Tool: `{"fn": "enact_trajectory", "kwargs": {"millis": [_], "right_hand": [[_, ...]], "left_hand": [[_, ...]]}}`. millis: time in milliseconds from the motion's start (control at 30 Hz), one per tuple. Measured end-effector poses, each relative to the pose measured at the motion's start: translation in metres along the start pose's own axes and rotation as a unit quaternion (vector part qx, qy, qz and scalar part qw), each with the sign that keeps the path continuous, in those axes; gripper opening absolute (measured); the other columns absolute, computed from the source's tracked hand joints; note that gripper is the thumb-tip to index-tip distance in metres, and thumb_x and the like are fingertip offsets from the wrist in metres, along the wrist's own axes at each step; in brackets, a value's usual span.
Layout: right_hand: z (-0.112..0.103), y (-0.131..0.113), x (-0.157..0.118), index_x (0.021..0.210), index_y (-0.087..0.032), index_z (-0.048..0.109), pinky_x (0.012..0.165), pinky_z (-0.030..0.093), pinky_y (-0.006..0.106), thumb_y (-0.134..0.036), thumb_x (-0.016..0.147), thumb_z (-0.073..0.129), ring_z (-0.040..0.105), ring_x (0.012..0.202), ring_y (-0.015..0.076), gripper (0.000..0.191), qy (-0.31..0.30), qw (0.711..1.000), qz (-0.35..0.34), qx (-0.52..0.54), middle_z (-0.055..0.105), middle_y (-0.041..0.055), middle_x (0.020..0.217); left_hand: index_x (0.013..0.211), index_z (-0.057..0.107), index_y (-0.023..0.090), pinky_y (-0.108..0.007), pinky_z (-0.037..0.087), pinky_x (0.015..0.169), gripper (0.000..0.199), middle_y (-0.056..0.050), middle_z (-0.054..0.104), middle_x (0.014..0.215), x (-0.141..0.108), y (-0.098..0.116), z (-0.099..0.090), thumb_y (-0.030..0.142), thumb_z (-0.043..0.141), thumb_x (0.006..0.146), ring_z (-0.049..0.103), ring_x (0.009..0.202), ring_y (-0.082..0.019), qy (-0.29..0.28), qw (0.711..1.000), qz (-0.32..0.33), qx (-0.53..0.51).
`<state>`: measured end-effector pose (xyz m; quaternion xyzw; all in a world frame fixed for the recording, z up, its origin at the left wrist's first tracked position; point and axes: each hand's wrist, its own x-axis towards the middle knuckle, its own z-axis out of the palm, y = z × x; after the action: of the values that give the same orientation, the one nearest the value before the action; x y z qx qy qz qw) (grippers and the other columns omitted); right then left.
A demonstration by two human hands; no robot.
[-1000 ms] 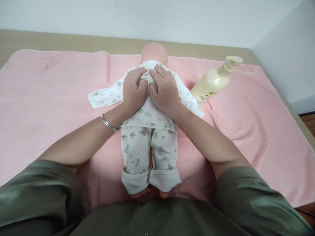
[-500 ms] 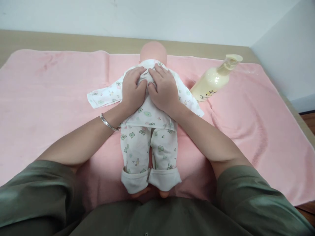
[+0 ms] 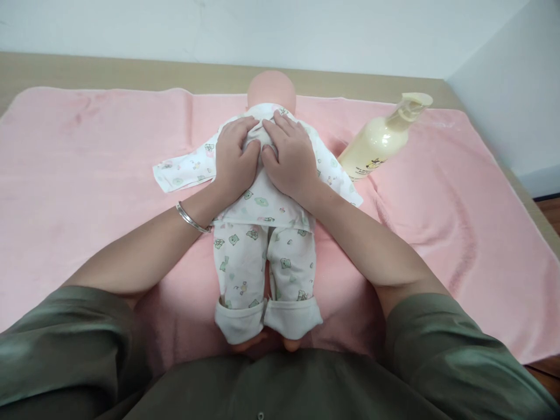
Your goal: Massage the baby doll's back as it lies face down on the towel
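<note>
A baby doll (image 3: 266, 204) lies on its front, head away from me, dressed in a white printed top and matching trousers with turned-up cuffs. My left hand (image 3: 237, 154) rests flat on the left side of its upper back, fingers stretched out and thumb toward the middle. On the right side of the back lies my right hand (image 3: 289, 153), also flat, its fingers pointing up toward the doll's neck. The two thumbs are close together. The doll's face is hidden, and its toes show below the cuffs.
A pink blanket (image 3: 105, 151) is spread under the doll on a wooden table (image 3: 131, 69). To the right of the doll stands a pale yellow pump bottle (image 3: 376, 140), close to its sleeve. A white wall (image 3: 306, 35) rises behind the table.
Both hands stay flat on the doll's back with almost no change. The view has shifted very slightly; the doll and bottle keep their places.
</note>
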<state>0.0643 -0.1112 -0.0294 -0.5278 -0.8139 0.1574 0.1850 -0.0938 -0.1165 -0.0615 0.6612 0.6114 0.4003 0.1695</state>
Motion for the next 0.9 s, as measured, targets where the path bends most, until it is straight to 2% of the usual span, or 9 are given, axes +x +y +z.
{"fn": "enact_trajectory", "kwargs": {"millis": [100,233,400,500,600,767,900], "right_hand": [[0.002,0.001,0.000,0.157,-0.016,0.054,0.138,0.030,0.042,-0.022,0.101,0.043,0.039,0.161,0.0236,0.057,-0.005,1.000,0.000,-0.001,0.047,0.0052,0.169],[0.009,0.005,0.003,0.157,-0.018,0.052,0.140,0.024,0.042,-0.028,0.101,0.036,0.035,0.162,0.0236,0.060,-0.001,0.999,0.003,0.034,0.045,0.0029,0.171],[0.011,0.007,0.004,0.156,-0.013,0.052,0.139,0.024,0.044,-0.034,0.096,0.030,0.035,0.162,0.0250,0.067,-0.002,0.998,0.000,0.055,0.046,0.0058,0.170],[0.013,0.008,0.005,0.156,-0.016,0.053,0.139,0.023,0.042,-0.034,0.095,0.027,0.034,0.162,0.0227,0.068,0.006,0.998,0.001,0.067,0.047,0.0018,0.170],[0.018,0.009,0.008,0.156,-0.021,0.053,0.140,0.020,0.044,-0.035,0.094,0.027,0.031,0.163,0.0229,0.069,-0.006,0.997,0.014,0.079,0.044,-0.0022,0.171],[0.009,0.005,0.006,0.158,-0.015,0.050,0.140,0.022,0.044,-0.027,0.098,0.037,0.032,0.164,0.0241,0.062,-0.009,0.998,0.010,0.066,0.043,0.0049,0.172],[-0.007,0.005,0.009,0.167,-0.004,0.030,0.141,0.017,0.050,-0.032,0.109,0.039,0.020,0.168,0.0296,0.066,-0.065,0.994,0.051,0.066,0.027,0.0155,0.178]], "left_hand": [[0.122,0.068,0.031,-0.046,0.047,0.123,0.037,0.000,0.075,0.134,0.001,-0.001,0.000,0.019,0.058,0.088,0.062,0.136,-0.028,-0.006,1.000,-0.006,-0.009],[0.122,0.070,0.027,-0.049,0.048,0.123,0.037,0.001,0.076,0.132,0.001,-0.002,0.000,0.021,0.060,0.087,0.062,0.135,-0.027,0.001,1.000,-0.015,-0.011],[0.123,0.068,0.035,-0.047,0.045,0.127,0.027,0.002,0.072,0.137,0.001,-0.003,-0.001,0.034,0.060,0.096,0.058,0.141,-0.027,-0.022,1.000,-0.016,-0.007],[0.126,0.066,0.031,-0.051,0.039,0.130,0.030,0.002,0.071,0.138,0.002,-0.005,0.000,0.036,0.058,0.098,0.056,0.142,-0.028,-0.033,0.999,-0.033,-0.014],[0.126,0.066,0.028,-0.052,0.041,0.129,0.031,0.001,0.073,0.137,0.003,-0.005,0.000,0.035,0.059,0.097,0.057,0.139,-0.027,-0.025,0.999,-0.031,-0.016],[0.119,0.070,0.035,-0.047,0.048,0.125,0.031,0.003,0.075,0.134,0.001,-0.003,-0.001,0.025,0.061,0.091,0.061,0.137,-0.027,-0.009,1.000,-0.010,-0.018],[0.119,0.070,0.031,-0.048,0.043,0.130,0.032,0.000,0.073,0.137,-0.001,0.002,-0.002,0.024,0.059,0.091,0.058,0.142,-0.030,-0.002,1.000,-0.019,-0.002]]}}
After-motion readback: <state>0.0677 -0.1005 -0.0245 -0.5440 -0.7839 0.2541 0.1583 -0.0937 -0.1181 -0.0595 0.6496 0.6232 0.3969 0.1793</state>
